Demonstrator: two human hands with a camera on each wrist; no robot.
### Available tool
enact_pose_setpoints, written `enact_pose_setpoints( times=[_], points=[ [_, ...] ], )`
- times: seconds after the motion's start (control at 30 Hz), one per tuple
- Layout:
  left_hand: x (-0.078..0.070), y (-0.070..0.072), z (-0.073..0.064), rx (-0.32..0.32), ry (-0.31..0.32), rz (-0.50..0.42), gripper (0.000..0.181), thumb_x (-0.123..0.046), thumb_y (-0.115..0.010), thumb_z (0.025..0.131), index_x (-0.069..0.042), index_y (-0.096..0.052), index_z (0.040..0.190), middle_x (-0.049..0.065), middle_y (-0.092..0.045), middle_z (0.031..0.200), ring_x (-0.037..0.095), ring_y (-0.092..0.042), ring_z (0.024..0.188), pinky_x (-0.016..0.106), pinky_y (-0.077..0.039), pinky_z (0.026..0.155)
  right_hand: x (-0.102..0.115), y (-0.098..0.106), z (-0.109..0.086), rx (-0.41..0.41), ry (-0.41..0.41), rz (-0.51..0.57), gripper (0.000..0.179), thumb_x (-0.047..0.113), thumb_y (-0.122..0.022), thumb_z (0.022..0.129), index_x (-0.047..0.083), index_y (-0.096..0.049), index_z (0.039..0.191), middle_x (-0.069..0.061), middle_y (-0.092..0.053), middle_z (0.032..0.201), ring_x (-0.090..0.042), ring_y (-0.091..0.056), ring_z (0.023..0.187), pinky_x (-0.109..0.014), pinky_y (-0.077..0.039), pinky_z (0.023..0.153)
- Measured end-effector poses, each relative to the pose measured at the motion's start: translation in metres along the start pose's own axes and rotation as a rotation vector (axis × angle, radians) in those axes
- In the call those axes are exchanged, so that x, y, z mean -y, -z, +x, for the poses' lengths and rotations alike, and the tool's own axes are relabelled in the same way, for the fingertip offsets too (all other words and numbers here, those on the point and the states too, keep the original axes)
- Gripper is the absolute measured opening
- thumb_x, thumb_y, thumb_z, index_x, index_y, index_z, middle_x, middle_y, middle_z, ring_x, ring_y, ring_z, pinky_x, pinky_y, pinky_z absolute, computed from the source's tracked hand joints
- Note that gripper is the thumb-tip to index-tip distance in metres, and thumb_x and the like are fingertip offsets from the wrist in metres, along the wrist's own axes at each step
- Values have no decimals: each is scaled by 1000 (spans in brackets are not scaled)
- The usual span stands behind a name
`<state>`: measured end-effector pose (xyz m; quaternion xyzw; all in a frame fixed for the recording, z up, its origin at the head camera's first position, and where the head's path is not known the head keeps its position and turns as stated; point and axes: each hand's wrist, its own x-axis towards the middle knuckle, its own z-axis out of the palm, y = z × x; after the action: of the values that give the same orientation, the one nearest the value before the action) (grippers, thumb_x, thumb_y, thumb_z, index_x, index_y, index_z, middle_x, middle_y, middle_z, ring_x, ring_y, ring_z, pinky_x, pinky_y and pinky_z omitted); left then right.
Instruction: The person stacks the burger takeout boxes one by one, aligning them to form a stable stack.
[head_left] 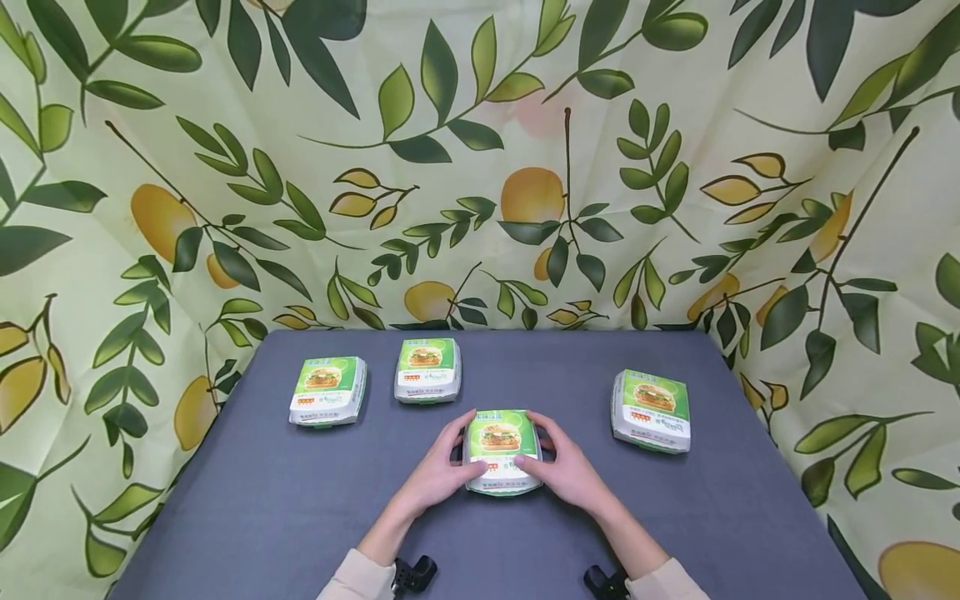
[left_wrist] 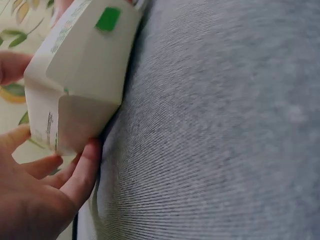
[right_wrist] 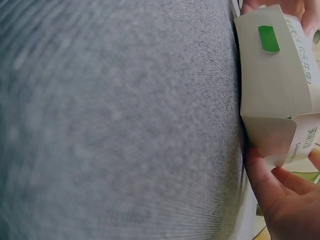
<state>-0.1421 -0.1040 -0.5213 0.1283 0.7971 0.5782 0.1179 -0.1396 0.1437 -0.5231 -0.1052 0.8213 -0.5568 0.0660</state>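
Observation:
A green and white burger box (head_left: 501, 442) with a burger picture on its lid sits near the middle of the table. My left hand (head_left: 444, 462) grips its left side, thumb on the lid's front edge and fingers along the side. On the opposite side my right hand (head_left: 564, 467) grips it the same way. In the left wrist view the fingers (left_wrist: 85, 167) press low against the white wall of the burger box (left_wrist: 85, 75). In the right wrist view a fingertip (right_wrist: 256, 157) lies at the box's bottom edge, close to the table.
Two similar burger boxes stand at the back left, one farther left (head_left: 327, 392) and one nearer the middle (head_left: 427, 371). Another burger box (head_left: 651, 411) stands to the right, slightly turned. Grey cloth covers the table (head_left: 300, 500); a leaf-patterned curtain (head_left: 480, 167) hangs behind it.

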Motion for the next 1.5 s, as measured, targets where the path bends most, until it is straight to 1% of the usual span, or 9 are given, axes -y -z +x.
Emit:
enact_pose_setpoints(
  times=[0.2,0.3,0.5,0.63,0.73,0.87,1.13,1.33,1.5],
  points=[
    [-1,1,2,5,1,-13,83,-24,-78,90,-17,-33,159,16,-32,160,40,-38,141,47,-49,99,-1,-1,1,-18,-15,1,74,30,-81,89,17,-45,153,-11,-47,151,-33,-55,126,-40,-50,93],
    [1,2,2,3,5,-13,87,-24,-81,88,-17,-32,160,15,-33,159,39,-39,141,46,-49,99,-2,-2,2,-18,2,-6,74,30,-79,90,15,-44,153,-13,-47,152,-35,-56,126,-41,-51,93],
    [0,1,3,-15,2,36,87,-27,-82,86,-18,-34,159,14,-35,159,39,-41,140,49,-47,101,-1,-1,2,-14,26,-6,74,29,-79,91,11,-43,153,-18,-46,151,-39,-55,126,-44,-52,93],
    [1,-2,3,-41,-16,85,88,-31,-82,85,-17,-36,158,14,-38,157,41,-44,136,48,-49,97,0,1,2,-5,9,-2,75,29,-79,91,13,-43,154,-16,-45,152,-38,-54,127,-39,-53,92],
    [3,-3,4,-52,-23,97,87,-32,-82,85,-17,-37,157,13,-39,157,40,-46,135,46,-51,96,-1,3,1,8,-18,4,76,30,-80,90,16,-42,154,-13,-44,154,-36,-53,129,-35,-54,91],
    [5,-3,4,-45,-31,90,86,-33,-82,85,-17,-38,157,14,-38,157,40,-46,136,47,-51,96,-1,6,-1,23,-31,24,77,28,-81,89,16,-42,154,-13,-42,155,-36,-52,132,-36,-54,94],
    [7,-1,4,-53,-22,109,86,-32,-83,84,-19,-38,157,14,-39,156,39,-46,136,47,-51,97,1,17,-7,48,-6,31,70,25,-79,91,11,-46,151,-14,-44,155,-37,-51,134,-39,-51,101],
    [-1,-1,3,-37,-30,94,86,-32,-83,84,-16,-38,157,15,-39,156,39,-46,136,46,-51,97,7,32,-17,40,5,-64,68,30,-77,92,10,-47,151,-14,-47,152,-37,-52,132,-39,-51,101],
    [-1,-2,3,-42,-22,86,88,-32,-83,84,-15,-38,157,14,-40,156,36,-47,134,45,-49,96,14,46,-25,35,23,-144,67,28,-76,93,8,-48,150,-14,-49,150,-35,-53,131,-44,-47,105]
  ],
)
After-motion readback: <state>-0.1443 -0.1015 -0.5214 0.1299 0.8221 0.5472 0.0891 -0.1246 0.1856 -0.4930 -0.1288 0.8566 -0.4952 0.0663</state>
